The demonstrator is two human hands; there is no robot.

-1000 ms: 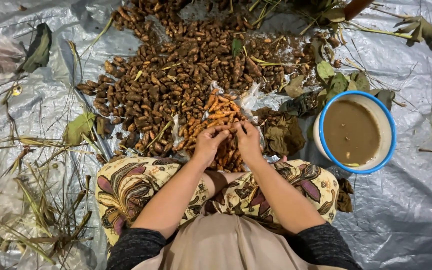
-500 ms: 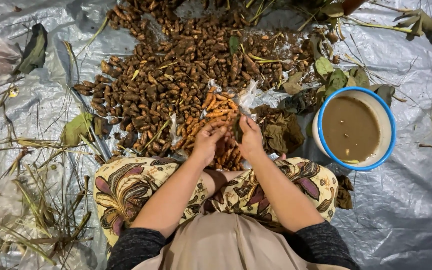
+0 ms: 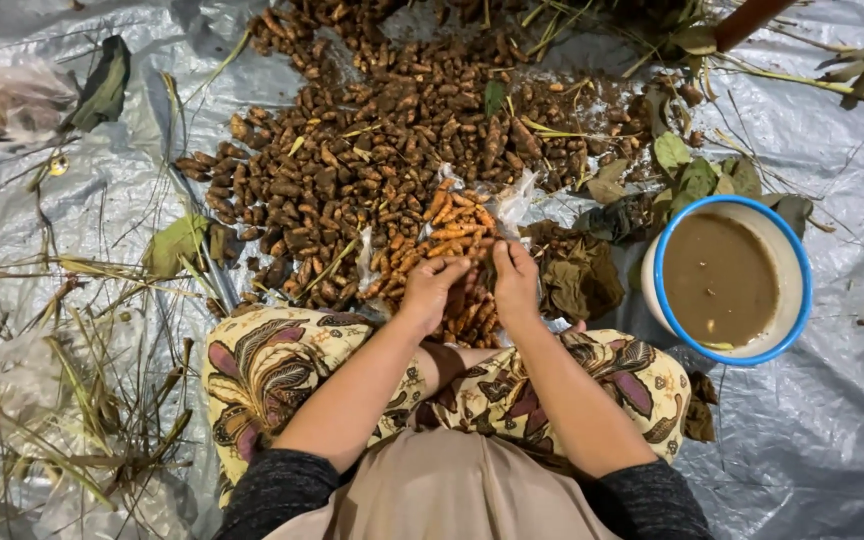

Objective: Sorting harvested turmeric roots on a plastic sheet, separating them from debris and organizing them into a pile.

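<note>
Little has been moved since the earlier frame: both hands are kept at the orange roots (image 3: 457, 235). A root is pinched by the left hand (image 3: 432, 288) and right hand (image 3: 515, 282), fingers pressed together, beside the brown root pile (image 3: 352, 170) on the grey tarp (image 3: 832, 440).

Your left hand (image 3: 433, 287) and right hand (image 3: 515, 283) sit close together over a small heap of orange peeled roots (image 3: 449, 252) lying on clear plastic (image 3: 514, 200). Fingers curled down into the roots; can't tell what each grips. Beyond them a big pile of brown unpeeled roots (image 3: 382, 150) spreads across the grey tarp (image 3: 832, 420). A white bowl with blue rim (image 3: 727, 280), full of muddy brown water, stands near your right hand. Crumpled leaves (image 3: 577, 275) lie between bowl and roots. Dry stalks (image 3: 72, 400) are scattered on your left. Patterned cloth (image 3: 272, 370) covers your knees.
</note>
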